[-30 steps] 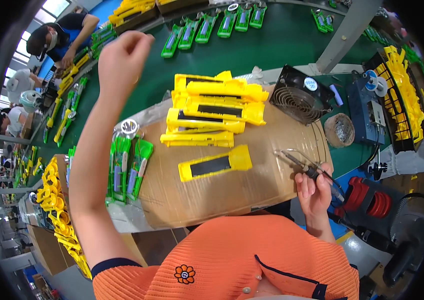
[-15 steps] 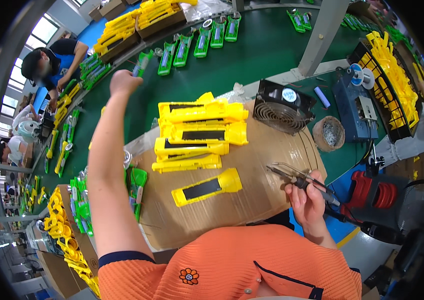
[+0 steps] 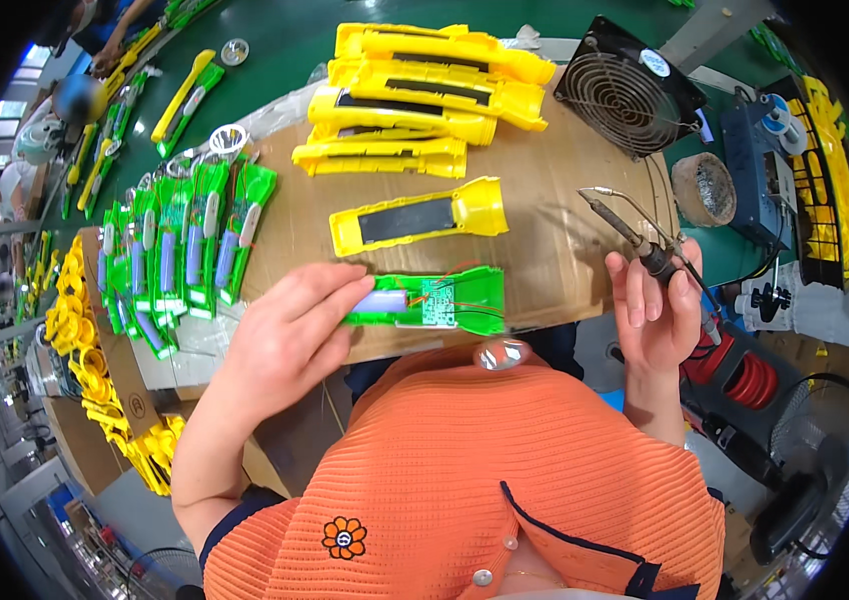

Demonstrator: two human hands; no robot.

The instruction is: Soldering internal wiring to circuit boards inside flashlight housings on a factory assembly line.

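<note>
My left hand (image 3: pixel 290 335) grips one end of a green plastic housing half (image 3: pixel 483 300) close to my body, at the cardboard's near edge. Inside the housing lie a lilac cylindrical battery (image 3: pixel 382 301) and a small circuit board (image 3: pixel 438 302) with thin red and dark wires. A round shiny reflector (image 3: pixel 502 353) hangs by its wide end. My right hand (image 3: pixel 660 310) is closed around a soldering iron (image 3: pixel 613 215) with a thin metal tube alongside, its tip raised and pointing up left, apart from the housing. A yellow housing half (image 3: pixel 485 205) with a dark strip lies just beyond.
Several yellow housing halves (image 3: pixel 395 125) are stacked farther back on the cardboard (image 3: pixel 560 265). Green halves with batteries (image 3: pixel 195 235) crowd the left. At right stand a black fan (image 3: pixel 625 95), a round pot (image 3: pixel 705 190) and a blue soldering station (image 3: pixel 753 170). Another person works far left.
My left hand has come back from the far left side of the bench to near my body, bringing a green housing half. The soldering iron stays in my right hand. The view has tipped downward.
</note>
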